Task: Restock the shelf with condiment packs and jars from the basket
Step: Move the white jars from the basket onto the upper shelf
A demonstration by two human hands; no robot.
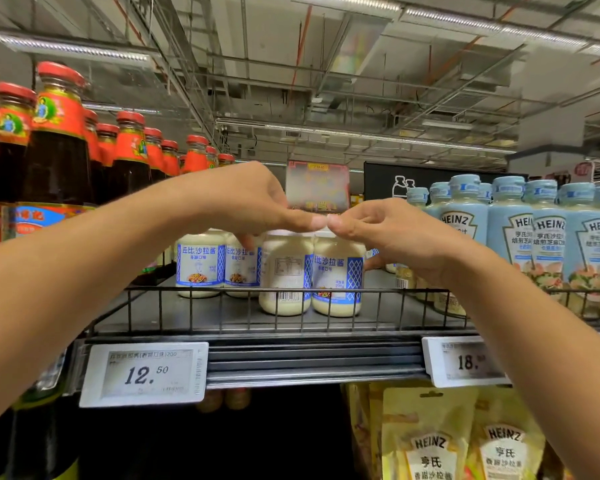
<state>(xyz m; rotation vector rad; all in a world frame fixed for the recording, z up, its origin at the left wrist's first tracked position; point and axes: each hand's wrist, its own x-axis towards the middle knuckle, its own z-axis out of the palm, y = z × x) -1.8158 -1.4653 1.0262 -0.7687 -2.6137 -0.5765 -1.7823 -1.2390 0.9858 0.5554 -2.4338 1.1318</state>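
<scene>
Where the head view looks up at the grey shelf [243, 315], four white salad-dressing jars with blue-and-white labels stand behind its wire rail [222, 289]. The two far jars [200, 263] sit back on the left. The near-left jar [284, 271] and near-right jar [338, 277] stand side by side and touching, just behind the rail.

The left hand [253, 199] is curled over the top of the near-left jar, with one finger showing down behind it. The right hand [385, 233] is curled over the top of the near-right jar, with a fingertip down its right side. Each hand grips its jar from above, the two thumb tips meet over the pair, and the lids are hidden.

Red-capped bottles [59, 140] of dark sauce crowd the left, and pale-blue Heinz bottles [510, 230] fill the right. A price tag [142, 374] reading 12.50 hangs on the shelf edge, and yellow Heinz pouches [430, 441] stand below on the right.
</scene>
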